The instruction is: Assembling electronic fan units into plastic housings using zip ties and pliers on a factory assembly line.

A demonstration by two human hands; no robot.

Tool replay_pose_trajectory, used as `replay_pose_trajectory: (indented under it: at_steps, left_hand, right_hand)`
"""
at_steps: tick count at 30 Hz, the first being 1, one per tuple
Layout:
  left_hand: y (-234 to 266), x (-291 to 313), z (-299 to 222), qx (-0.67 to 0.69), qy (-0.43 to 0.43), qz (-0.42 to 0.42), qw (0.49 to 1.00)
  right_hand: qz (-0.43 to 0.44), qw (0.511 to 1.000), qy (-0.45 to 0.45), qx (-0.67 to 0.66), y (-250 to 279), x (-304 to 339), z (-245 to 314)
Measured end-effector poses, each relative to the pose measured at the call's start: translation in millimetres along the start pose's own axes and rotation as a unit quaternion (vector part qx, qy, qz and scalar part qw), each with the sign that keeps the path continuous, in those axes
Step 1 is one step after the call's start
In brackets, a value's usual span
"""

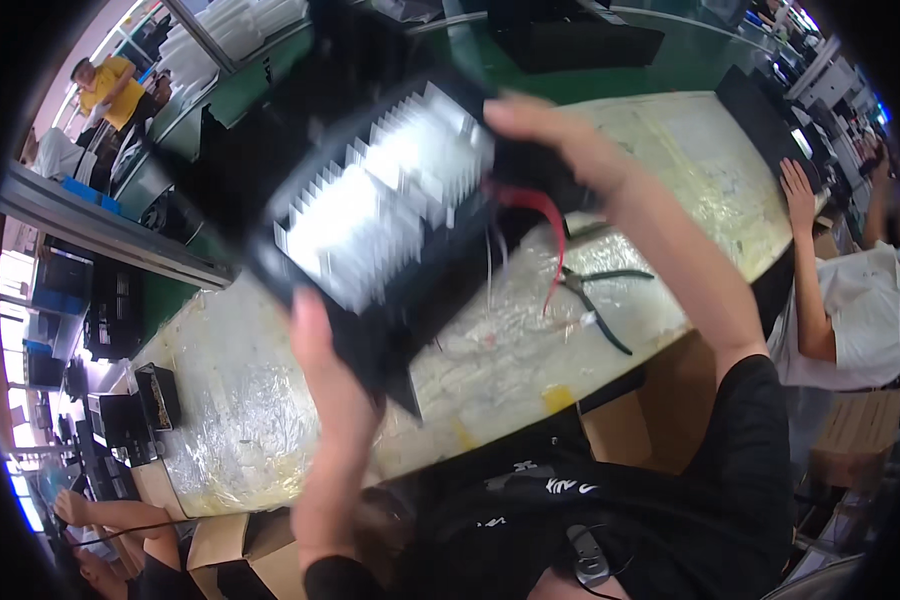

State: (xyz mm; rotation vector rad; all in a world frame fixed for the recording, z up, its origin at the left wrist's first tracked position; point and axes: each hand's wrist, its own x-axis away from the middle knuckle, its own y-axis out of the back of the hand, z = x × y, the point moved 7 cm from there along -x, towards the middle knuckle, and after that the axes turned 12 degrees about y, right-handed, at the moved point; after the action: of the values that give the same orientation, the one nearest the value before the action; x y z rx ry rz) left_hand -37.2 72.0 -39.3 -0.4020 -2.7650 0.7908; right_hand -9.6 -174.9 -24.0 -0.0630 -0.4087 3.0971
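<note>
Between my two hands a black housing (pixel 430 310) is held up, tilted, above the bench; motion smears it. Set in its face is a bright silver finned block (pixel 370 200) like a heat sink. My left hand (pixel 328 365) grips the lower near edge, its thumb on the rim. At the upper right side my right hand (pixel 570 140) is closed on the housing, thumb over the edge; the other fingers of both hands are hidden beneath. Red wires (pixel 545 205) and thin white ones hang from the right side. Open-jawed pliers with dark green handles (pixel 600 300) lie on the bench below.
A worn bench top under clear film (pixel 240 400) bends round me, with a green conveyor (pixel 610 85) behind carrying another black housing (pixel 570 45). A small black bin (pixel 157 397) stands left. Co-workers' arms (pixel 800 200) reach in at right and lower left. Cardboard boxes (pixel 620 430) sit below.
</note>
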Motion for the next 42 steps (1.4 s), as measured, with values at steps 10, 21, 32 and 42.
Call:
replay_pose_trajectory:
  at_steps: [10, 21, 32, 42]
  left_hand:
    - [-101.8, -326.4, 46.5, -0.059, -0.033, 0.024, 0.997]
    - [-40.2, -386.9, 7.2, -0.541, -0.303, -0.21, 0.756]
    - [78.7, -478.8, 34.3, -0.191, 0.097, -0.153, 0.965]
    - [-15.8, -426.1, 22.9, -0.255, -0.026, -0.22, 0.941]
  right_hand:
    - [-0.189, 0.974, 0.025, 0.122, 201.4, -189.0, 11.0]
    - [-0.104, 0.824, 0.083, 0.551, 240.0, -224.7, 8.6]
    - [-0.111, 0.704, 0.144, 0.686, 257.5, -234.6, 10.4]
    - [-0.083, 0.722, 0.098, 0.68, 261.3, -216.3, 19.1]
